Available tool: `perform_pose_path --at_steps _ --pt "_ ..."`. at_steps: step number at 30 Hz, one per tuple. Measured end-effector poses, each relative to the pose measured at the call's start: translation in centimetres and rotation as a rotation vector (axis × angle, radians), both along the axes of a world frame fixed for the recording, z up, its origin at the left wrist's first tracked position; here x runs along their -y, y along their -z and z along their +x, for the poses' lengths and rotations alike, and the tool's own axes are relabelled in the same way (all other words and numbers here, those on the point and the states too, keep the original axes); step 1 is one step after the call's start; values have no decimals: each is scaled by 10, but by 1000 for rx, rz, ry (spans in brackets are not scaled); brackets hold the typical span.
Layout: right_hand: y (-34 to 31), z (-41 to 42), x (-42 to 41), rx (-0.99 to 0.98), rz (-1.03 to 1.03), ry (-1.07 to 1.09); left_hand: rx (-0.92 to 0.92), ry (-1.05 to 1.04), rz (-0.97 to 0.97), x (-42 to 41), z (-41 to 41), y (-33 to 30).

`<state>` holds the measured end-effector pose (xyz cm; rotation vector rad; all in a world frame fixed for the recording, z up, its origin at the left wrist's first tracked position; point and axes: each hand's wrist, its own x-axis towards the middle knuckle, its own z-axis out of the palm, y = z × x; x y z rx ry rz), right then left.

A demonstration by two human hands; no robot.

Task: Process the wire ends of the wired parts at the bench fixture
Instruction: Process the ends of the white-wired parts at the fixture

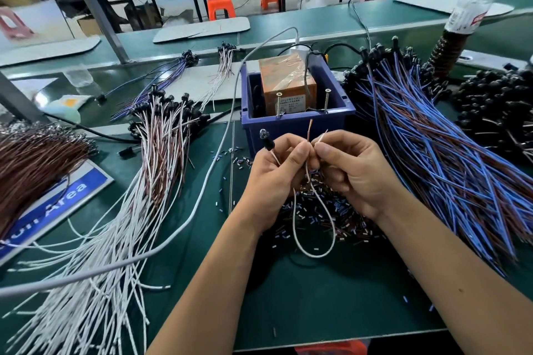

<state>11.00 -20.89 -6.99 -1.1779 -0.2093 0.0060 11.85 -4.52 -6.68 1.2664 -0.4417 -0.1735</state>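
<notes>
Left hand (277, 170) and right hand (350, 170) — fingers curled, thumbs nearly touching.

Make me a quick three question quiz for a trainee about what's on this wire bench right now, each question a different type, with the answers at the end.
1. True or false: the left hand and the right hand both pinch wire ends of the same wired part.
2. Multiple choice: the blue bin with two upright screws on its near wall stands
A. left of the white-and-brown wire pile
B. just beyond the hands
C. on top of the blue-and-brown wire pile
3. Fill in: the scattered insulation offcuts lie on the green mat, directly ______ the hands.

Key: 1 true; 2 B; 3 under.
</notes>
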Motion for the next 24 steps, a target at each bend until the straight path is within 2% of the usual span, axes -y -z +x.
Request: perform_pose_path --at_steps 2,5,10,15,19,24 --pt "-1 0 1 27 15 24 49 -49 50 0 0 1" --pt "-3 2 4 101 19 122 203 -233 193 -1 2 2" --pt "1 3 2 278 -296 554 419 -641 242 5 0 4" --pt "2 4 1 392 -466 857 474 -933 188 0 5 5" --pt "0 11 -5 420 -533 910 474 -1025 244 -1 7 4" --pt "-2 14 -7 442 -563 869 467 -981 253 0 10 3"
